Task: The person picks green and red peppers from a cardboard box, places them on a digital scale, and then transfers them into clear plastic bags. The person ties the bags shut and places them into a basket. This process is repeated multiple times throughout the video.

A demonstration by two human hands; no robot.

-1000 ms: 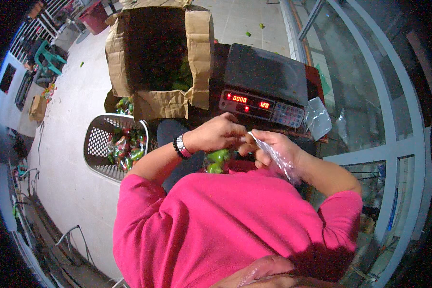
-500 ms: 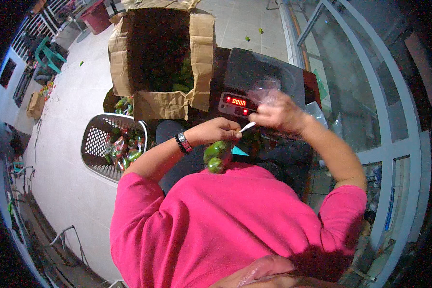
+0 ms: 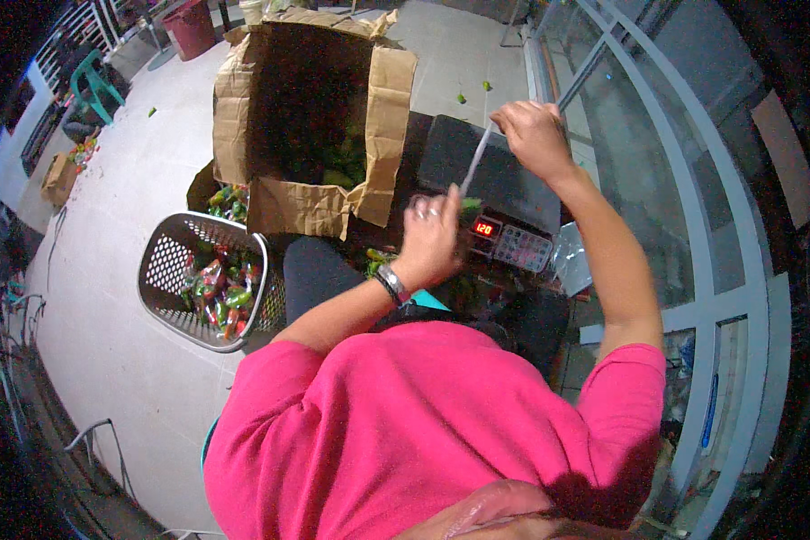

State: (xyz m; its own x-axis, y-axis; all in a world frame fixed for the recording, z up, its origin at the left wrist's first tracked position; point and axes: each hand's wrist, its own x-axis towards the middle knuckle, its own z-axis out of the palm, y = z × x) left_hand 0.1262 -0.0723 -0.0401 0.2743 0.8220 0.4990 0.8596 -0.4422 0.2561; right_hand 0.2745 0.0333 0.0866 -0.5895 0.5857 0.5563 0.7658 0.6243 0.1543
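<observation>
My right hand (image 3: 533,135) is raised over the black weighing scale (image 3: 504,184) and pinches the top of a clear plastic bag (image 3: 474,164). The bag is pulled into a thin, taut strip. My left hand (image 3: 430,236), with rings and a wrist bracelet, grips the bag's lower end, where a bit of green pepper (image 3: 471,206) shows just in front of the scale's red display. Most of the bag's contents are hidden behind my left hand.
An open cardboard box (image 3: 310,126) with green peppers stands behind the scale. A grey plastic basket (image 3: 175,261) of bagged red and green peppers sits on the floor at my left. A glass wall with metal frames (image 3: 693,225) runs along the right.
My right hand has risen up and away from my chest, stretching the bag's neck. My left hand has lifted the bagged peppers from my lap toward the scale.
</observation>
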